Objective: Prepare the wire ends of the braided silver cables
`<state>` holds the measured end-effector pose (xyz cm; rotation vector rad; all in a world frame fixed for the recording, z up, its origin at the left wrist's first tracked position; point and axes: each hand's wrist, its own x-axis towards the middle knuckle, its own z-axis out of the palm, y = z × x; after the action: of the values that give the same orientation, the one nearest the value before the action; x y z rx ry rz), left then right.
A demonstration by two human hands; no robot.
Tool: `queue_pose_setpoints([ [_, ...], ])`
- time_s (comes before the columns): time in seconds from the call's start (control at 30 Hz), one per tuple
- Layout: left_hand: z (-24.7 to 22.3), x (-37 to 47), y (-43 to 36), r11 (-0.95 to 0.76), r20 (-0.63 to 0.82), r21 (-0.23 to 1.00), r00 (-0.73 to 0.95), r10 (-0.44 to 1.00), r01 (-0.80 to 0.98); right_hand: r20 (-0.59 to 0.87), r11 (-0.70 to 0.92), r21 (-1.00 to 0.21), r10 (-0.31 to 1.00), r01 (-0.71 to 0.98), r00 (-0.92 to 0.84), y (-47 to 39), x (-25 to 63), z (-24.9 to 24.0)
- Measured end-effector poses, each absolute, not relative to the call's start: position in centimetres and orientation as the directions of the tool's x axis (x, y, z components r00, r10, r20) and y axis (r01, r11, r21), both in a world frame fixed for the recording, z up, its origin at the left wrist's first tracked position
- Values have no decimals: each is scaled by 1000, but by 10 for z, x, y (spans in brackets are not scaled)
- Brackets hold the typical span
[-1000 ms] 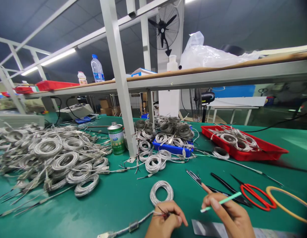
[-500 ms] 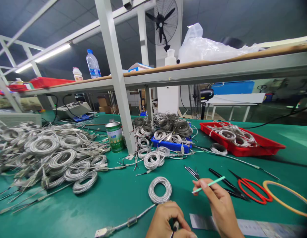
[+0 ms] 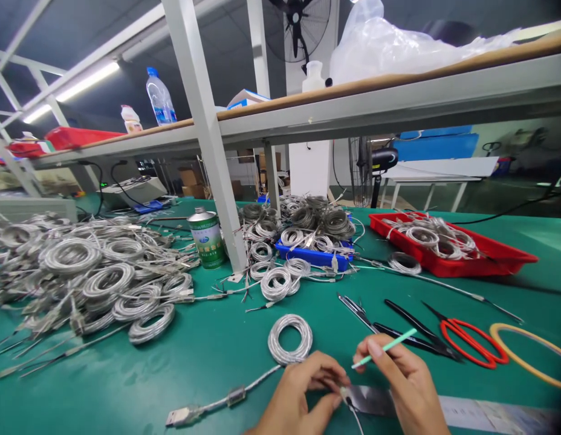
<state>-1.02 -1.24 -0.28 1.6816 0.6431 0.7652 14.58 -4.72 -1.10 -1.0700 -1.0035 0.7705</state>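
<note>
My left hand [image 3: 303, 389] is low in the middle, fingers and thumb closed on the end of a cable, where thin wires stick out on the right. That silvery USB cable lies as a coil [image 3: 290, 339] just beyond the hand, and its USB plug [image 3: 184, 416] points left on the mat. In my right hand [image 3: 405, 380] a thin light-green stick [image 3: 384, 348] is pinched between thumb and fingers, tip toward the left hand. A steel ruler [image 3: 462, 412] lies partly under the right hand. Tweezers [image 3: 355, 311], black-handled cutters [image 3: 421, 332] and red-handled scissors [image 3: 473, 341] lie beyond it.
A big heap of coiled cables [image 3: 108, 278] covers the left. A green can [image 3: 207, 238] stands by the shelf post [image 3: 208, 133]. Farther back are a blue tray [image 3: 312, 258] and a red tray [image 3: 493, 260] with coils. A yellow ring [image 3: 529, 353] lies at right.
My left hand has turned and risen slightly, bringing the cable end with its wires into sight near the ruler. The right hand keeps the green stick. The camera view has shifted a little.
</note>
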Motion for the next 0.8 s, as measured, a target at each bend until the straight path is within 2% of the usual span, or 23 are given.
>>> queue_pose_setpoints([
  [0.17, -5, -12, -11, -202, 163, 979, 626, 763, -8, 269, 310, -949, 895, -60, 356, -48, 145, -11],
  [0.27, -12, -14, -9, -218, 195, 975, 685, 703, -53, 251, 303, -949, 894, -88, 370, -48, 142, -12],
  [0.4, -17, -14, -7, -225, 213, 971, 728, 651, -82, 125, 229, -953, 891, -196, 436, -45, 138, -16],
  [0.5, -14, -13, -7, -249, 170, 968, 622, 764, 40, 20, 179, -932, 893, -315, 449, -43, 137, -20],
  [0.63, -5, -18, -6, -364, 163, 850, 465, 870, 382, -78, 117, -898, 906, -425, 416, -41, 140, -22],
  [0.7, -1, -22, -5, -434, 153, 757, 513, 845, 489, -98, 118, -879, 903, -461, 417, -41, 142, -21],
  [0.8, 7, -29, -3, -592, 111, 682, 740, 664, 429, -91, 138, -867, 901, -479, 424, -41, 144, -19],
])
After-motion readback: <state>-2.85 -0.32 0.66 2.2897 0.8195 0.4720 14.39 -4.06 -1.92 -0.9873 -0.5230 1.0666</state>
